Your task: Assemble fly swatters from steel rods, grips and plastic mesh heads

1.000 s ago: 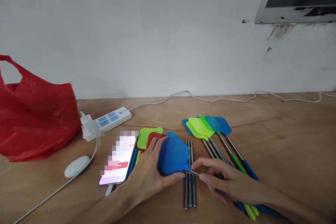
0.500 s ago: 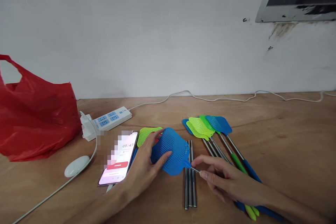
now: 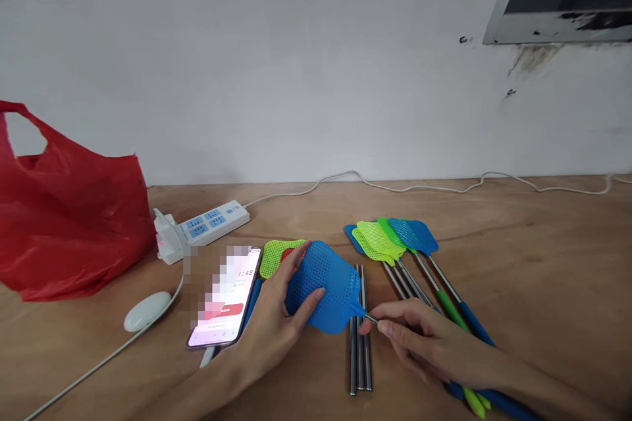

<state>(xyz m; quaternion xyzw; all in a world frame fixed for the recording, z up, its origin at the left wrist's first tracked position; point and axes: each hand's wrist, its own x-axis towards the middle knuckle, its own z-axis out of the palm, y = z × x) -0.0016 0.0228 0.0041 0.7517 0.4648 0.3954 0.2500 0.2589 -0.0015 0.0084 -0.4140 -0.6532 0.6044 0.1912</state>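
Note:
My left hand [image 3: 276, 325] grips a blue fly-swatter head [image 3: 328, 286], thumb on top of the mesh and fingers round its far left edge. My right hand [image 3: 427, 342] pinches the thin metal rod [image 3: 371, 318] that meets the head's neck. Under both lie three loose metal rods [image 3: 359, 329] side by side on the wooden table [image 3: 543, 276]. Green and red swatter heads [image 3: 276, 255] lie partly hidden behind my left hand.
A pile of assembled green and blue fly swatters [image 3: 395, 240] lies to the right, handles under my right forearm. A phone [image 3: 224, 302] lies left of my hand, with a white mouse [image 3: 147, 310], a power strip [image 3: 202, 227], its cable and a red plastic bag [image 3: 69, 217].
My left hand shifted its hold on the blue head, thumb moving from below it onto the mesh, and lifted it slightly left. My right hand kept the rod at the neck.

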